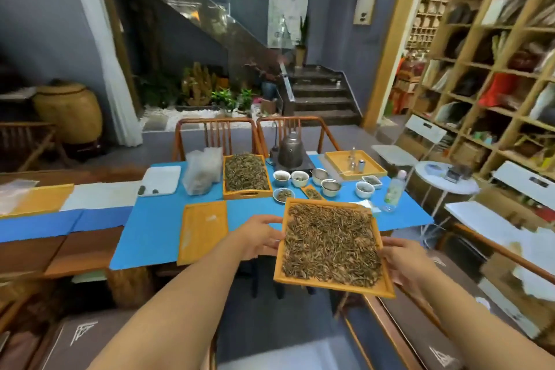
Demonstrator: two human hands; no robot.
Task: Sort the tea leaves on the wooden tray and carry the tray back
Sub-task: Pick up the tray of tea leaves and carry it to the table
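Observation:
I hold a square wooden tray (330,285) in the air in front of me, above the near edge of the blue-covered table (150,234). Dry brown tea leaves (330,246) cover its whole floor. My left hand (259,237) grips the tray's left rim. My right hand (402,261) grips the right rim, with its fingers partly hidden under the tray.
On the table stand a second deeper tray of tea leaves (247,175), an empty flat wooden tray (202,230), a kettle (289,149), several small cups and bowls (300,179), a plastic bottle (394,191) and a white tray (160,180). Two chairs stand behind; shelves fill the right.

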